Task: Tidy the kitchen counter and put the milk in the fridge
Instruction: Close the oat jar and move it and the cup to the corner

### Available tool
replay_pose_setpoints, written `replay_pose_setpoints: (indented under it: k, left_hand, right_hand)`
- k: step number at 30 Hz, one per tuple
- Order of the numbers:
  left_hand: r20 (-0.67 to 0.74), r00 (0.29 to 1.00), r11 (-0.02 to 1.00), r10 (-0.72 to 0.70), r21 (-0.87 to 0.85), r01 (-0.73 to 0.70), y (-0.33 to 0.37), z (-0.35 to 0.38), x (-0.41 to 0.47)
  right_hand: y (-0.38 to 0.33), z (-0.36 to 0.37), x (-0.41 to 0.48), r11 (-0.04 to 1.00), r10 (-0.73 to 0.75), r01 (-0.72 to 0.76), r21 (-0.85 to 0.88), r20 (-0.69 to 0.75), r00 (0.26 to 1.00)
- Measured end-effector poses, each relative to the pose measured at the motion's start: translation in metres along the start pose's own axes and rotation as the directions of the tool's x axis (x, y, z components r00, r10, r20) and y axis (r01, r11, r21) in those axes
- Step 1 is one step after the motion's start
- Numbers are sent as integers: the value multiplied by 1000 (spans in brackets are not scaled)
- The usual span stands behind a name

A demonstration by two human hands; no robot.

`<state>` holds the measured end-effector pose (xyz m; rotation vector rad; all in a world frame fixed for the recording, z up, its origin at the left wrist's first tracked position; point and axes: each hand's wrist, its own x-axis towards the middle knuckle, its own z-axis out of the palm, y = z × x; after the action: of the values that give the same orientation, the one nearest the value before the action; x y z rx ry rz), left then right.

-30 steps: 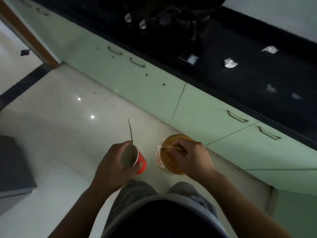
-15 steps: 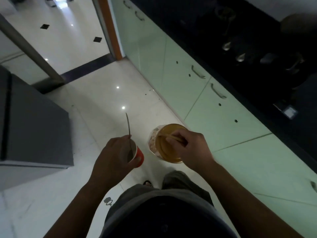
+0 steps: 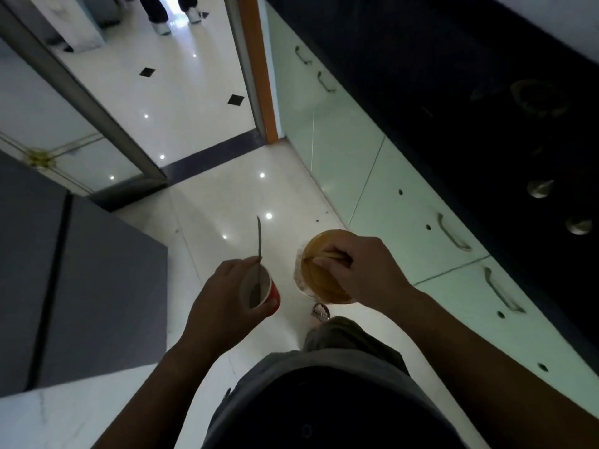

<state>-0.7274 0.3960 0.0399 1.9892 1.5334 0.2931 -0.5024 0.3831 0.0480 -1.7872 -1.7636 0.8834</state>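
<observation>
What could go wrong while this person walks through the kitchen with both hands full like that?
The spoon stands loose in the red cup held by the left hand; a tilt could tip it out. The right hand grips the orange-lidded tub only from above, so it might slip. The glossy floor may be slippery, with no free hand.

A dark desk [image 3: 437,76] runs along the right, above pale green cabinet fronts [image 3: 398,218], with two shiny rounded metal items [image 3: 539,188] lying on it near its front edge. The glossy white tiled floor [image 3: 207,202] carries a grey cabinet [image 3: 97,286] at left
</observation>
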Motion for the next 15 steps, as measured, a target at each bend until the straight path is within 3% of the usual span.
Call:
replay_pose_setpoints:
  k: [3,8,15]
  left_hand:
    - [-37,999,1000,26,-3,-26,10,-17,61]
    - [-59,998,998,-2,-61,-2,19,-29,136]
    - [48,998,995,49,-91,-44,19,-39,256]
  right_hand:
    - [2,-16,53,999,-34,35,30,-37,999]
    - [7,-44,123,996,3,15,83,-216,976]
    - [22,-79,220,998,64,-62,16,-316,946]
